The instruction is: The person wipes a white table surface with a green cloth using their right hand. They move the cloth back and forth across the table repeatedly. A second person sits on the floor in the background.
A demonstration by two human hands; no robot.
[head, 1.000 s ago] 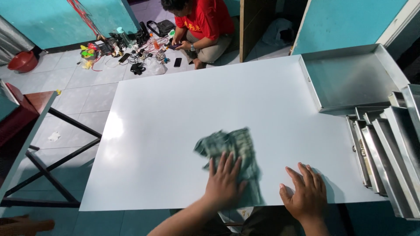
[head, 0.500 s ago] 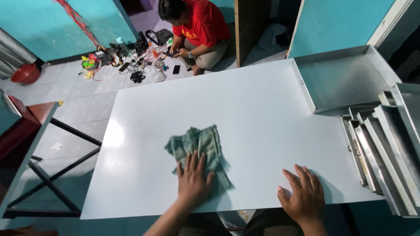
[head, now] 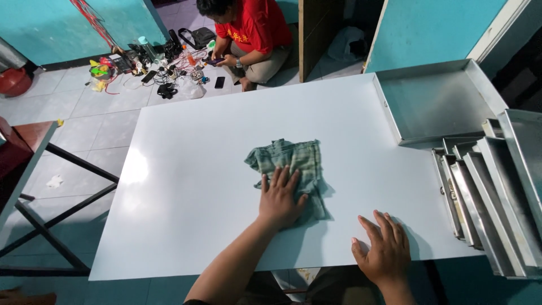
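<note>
Left hand (head: 279, 197) lies flat, fingers spread, palm pressing the near part of the cloth (head: 291, 166). The cloth sits mid-tabletop (head: 186, 164), nearer the front edge. It is a green checked rag, crumpled, worn. Judged light, limp, easily bunched; best held by palm pressure on top. Right hand (head: 384, 251) is open, empty, flat at the front edge.

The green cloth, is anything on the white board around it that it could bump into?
Nothing visible. The left hand presses flat on the green cloth, and the white board around it is bare. The metal trays sit at its right edge, apart from the cloth.
</note>
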